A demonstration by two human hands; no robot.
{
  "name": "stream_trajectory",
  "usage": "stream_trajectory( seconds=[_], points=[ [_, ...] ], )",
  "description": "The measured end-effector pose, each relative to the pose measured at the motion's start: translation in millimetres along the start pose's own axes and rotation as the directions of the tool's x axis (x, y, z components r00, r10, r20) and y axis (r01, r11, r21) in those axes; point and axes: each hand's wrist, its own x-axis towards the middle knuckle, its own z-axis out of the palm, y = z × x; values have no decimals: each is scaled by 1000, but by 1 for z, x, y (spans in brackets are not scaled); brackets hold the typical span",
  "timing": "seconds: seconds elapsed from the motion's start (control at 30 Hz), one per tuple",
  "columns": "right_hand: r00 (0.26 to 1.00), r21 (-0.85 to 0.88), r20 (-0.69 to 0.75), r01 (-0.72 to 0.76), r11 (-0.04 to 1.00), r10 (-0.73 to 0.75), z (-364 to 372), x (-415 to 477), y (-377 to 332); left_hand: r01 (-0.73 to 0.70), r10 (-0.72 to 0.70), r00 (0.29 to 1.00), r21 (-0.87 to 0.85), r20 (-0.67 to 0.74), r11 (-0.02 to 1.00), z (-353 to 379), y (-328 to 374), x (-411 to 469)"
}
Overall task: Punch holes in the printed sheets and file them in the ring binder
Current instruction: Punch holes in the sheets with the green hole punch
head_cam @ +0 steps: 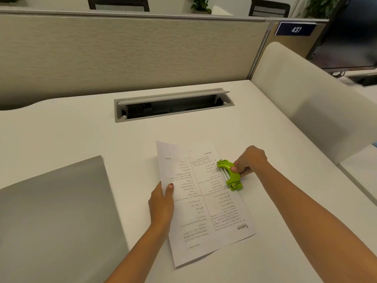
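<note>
A white printed sheet (pixel 204 203) lies flat on the white desk surface (pixel 81 135), text facing away from the wearer. A lime-green plastic two-hole punch (pixel 230 174) is seated on the sheet's right long edge, around mid-length. The right hand (pixel 250 160) is closed around the punch, thumb on its lever. The left hand (pixel 162 203) is laid on the sheet's left edge, fingers together, thumb on top pinning the paper.

The step in hand is judged to be punching. The edge should be pushed fully into the punch slot, kept parallel, the sheet held still, then pressed down firmly in one stroke.

A closed grey binder (pixel 55 217) sits well to the left.

Readable writing: a blue sign "437" (pixel 295 29); a logo on the sheet resembling "takkar", uncertain. Body text too small to read.
</note>
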Motion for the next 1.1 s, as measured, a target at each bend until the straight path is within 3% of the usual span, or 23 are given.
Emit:
stream_trajectory(
  seconds=[0.23, 0.43, 0.6, 0.8, 1.1],
  points=[
    [999, -54, -44, -9, 999, 6, -1, -1, -7, 0, 0, 1000, -13, 8, 1000, 0, 2, -2],
    [998, 20, -58, -23, 1000, 24, 2, 7, -2, 12, -12, 1000, -17, 14, 1000, 0, 4, -2],
    [997, -12, 52, -51, 999, 52, 0, 11, 2, 12, -12, 1000, -11, 19, 1000, 0, 4, -2],
    [999, -98, 39, 6, 995, -2, 0, 11, -2, 26, -26, 999, -19, 21, 999, -1, 3, 0],
    [997, -70, 72, 25, 997, -20, 2, 19, 10, 13, -13, 1000, -1, 14, 1000, -1, 2, 0]
  ],
)
